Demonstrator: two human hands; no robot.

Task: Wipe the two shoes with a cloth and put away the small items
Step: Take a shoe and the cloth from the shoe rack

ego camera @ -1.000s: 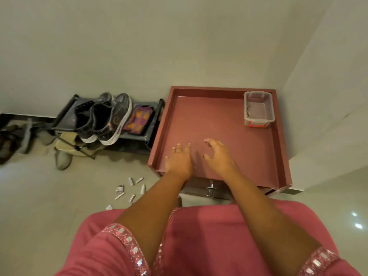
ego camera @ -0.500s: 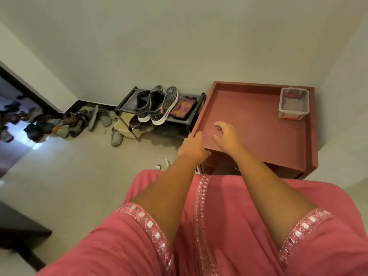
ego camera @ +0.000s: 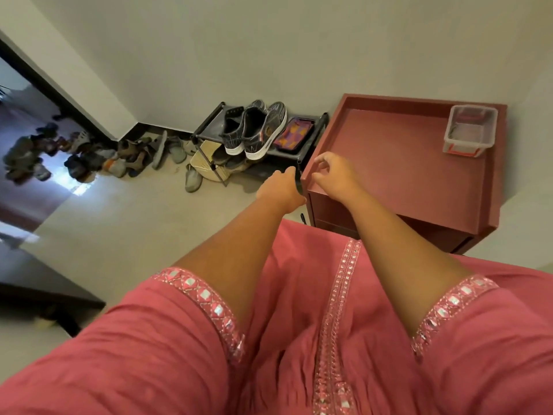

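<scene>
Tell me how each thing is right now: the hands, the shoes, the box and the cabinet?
left hand: open, reaching toward the rack, holds nothing
right hand: fingers loosely curled over the cabinet's corner, holds nothing
two shoes: upright, side by side on the shoe rack
clear box: lidless, on the cabinet's top
red cabinet: front compartment open

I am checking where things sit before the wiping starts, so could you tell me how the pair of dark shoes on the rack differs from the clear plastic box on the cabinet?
The dark shoes stand side by side on the black rack; the clear box sits in the far right corner of the red cabinet top. The shoes are opaque with white soles; the box is see-through with a red handle. Neither hand touches either.
</scene>
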